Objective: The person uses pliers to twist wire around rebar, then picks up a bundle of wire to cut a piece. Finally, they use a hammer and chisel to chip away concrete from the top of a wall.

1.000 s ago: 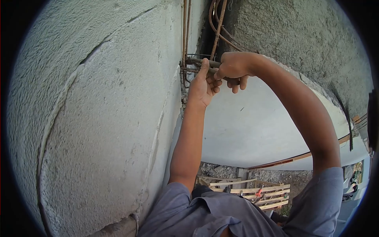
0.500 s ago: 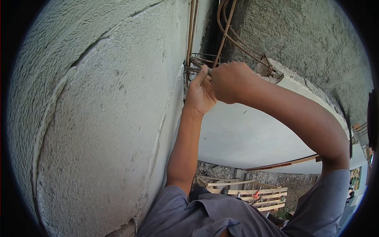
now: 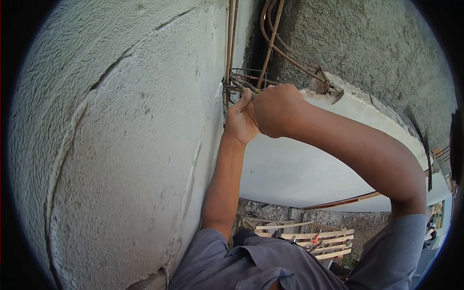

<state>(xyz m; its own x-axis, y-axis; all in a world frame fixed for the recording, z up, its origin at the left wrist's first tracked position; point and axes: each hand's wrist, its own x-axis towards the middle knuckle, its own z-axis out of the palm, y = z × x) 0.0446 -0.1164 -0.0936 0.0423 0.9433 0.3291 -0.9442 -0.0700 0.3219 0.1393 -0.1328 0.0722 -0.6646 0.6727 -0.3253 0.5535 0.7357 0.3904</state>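
My right hand (image 3: 279,110) is wrapped in a fist round a slim metal tool (image 3: 245,87), which points left into the rebar; its kind is hard to make out. Just beside it, my left hand (image 3: 240,118) is closed with its thumb upright against the tool; what its curled fingers hold is hidden. Both hands are at the corner where upright rusty rebar rods (image 3: 229,41) meet crossing bars and thin wire. A slanted rebar rod (image 3: 270,43) rises just above my right fist.
A rough plastered wall (image 3: 130,145) stands close on my left. A pale concrete beam (image 3: 309,164) runs below my arms, with a broken upper edge. Bent rebar (image 3: 295,58) crosses the rough grey wall (image 3: 367,48) at right. Wooden slats (image 3: 328,241) lie far below.
Both hands appear slightly lower in view, along with the rebar shifting a little left. More of the tool shows between the hands and the bars. The grips look the same.
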